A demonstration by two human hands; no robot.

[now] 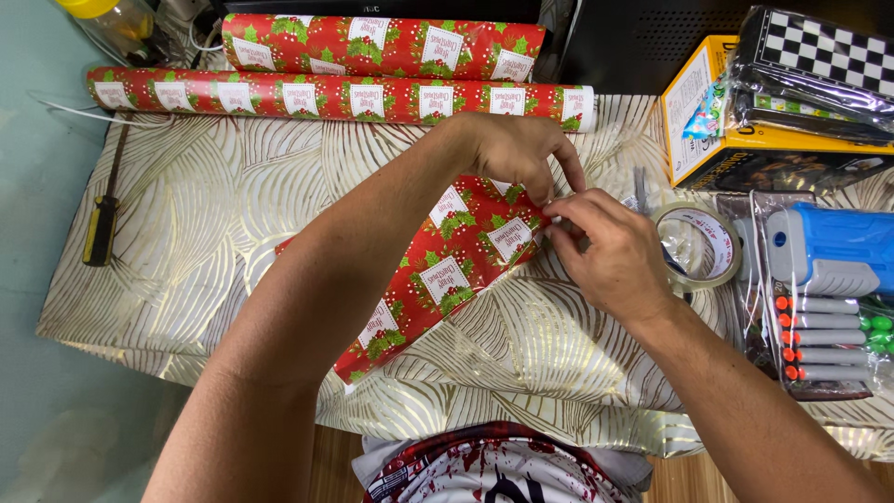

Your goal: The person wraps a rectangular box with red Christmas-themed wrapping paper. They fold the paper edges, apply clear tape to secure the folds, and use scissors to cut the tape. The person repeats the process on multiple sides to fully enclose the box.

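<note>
- The landmark is the wrapped parcel [438, 270], a long flat shape in red paper printed with green holly and white labels, lying aslant on the table cover [186, 242] of cream cloth with gold leaf lines.
- The left hand [517, 149] reaches over the parcel's far end and presses down on it, fingers bent together, the fingertips pinching the paper edge at that corner.
- The right hand [605, 251] sits just beside the same corner, thumb and forefinger closed together on the fold; whether a strip of tape lies between them cannot be told.
- The step in hand looks like closing the parcel's end: the fold is held flat and is being fixed or creased.
- The next move, as a judgement, calls for keeping the left hand's pressure on the fold while the right smooths it down or fetches tape, so the paper does not spring open.
- A roll of clear tape [696, 245] lies just to the right of the parcel's far end, close behind the right hand.
- Two rolls of the same red paper [345, 98] lie beyond the parcel along the table's back edge.
- Well left of the parcel lies a screwdriver [101, 228] with a black and yellow handle.
- Right of the tape sits a packaged toy blaster [819, 289] with darts, and beyond it a yellow box [717, 140].
</note>
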